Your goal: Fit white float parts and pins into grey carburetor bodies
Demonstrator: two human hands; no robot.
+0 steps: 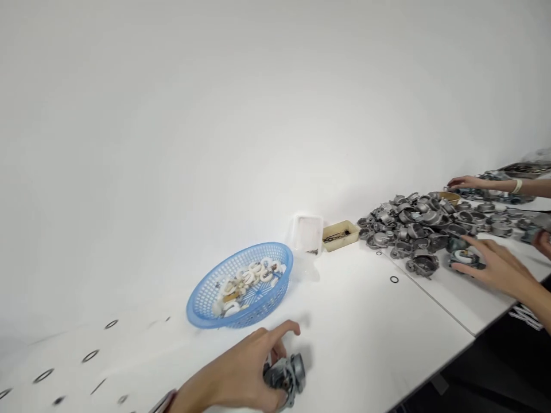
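Our left hand (241,367) clamps a metal housing (297,371) between thumb and curled fingers, index finger raised clear; motion blur obscures the housing's interior. Just beyond this hand, a blue basket (267,307) contains white rings (247,278); we judge the work partway. Well to its right, our right hand (503,269) spreads around a second housing (460,256), possibly touching; we cannot tell whether it grips. Beyond that hand, a large heap of housings (430,221) suggests much left. Farther right, a co-worker's hand (544,243) is cut off.

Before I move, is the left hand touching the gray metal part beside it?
Touching. The head view shows the left hand around the gray metal part, thumb against its near side, though the index finger extends clear above it.
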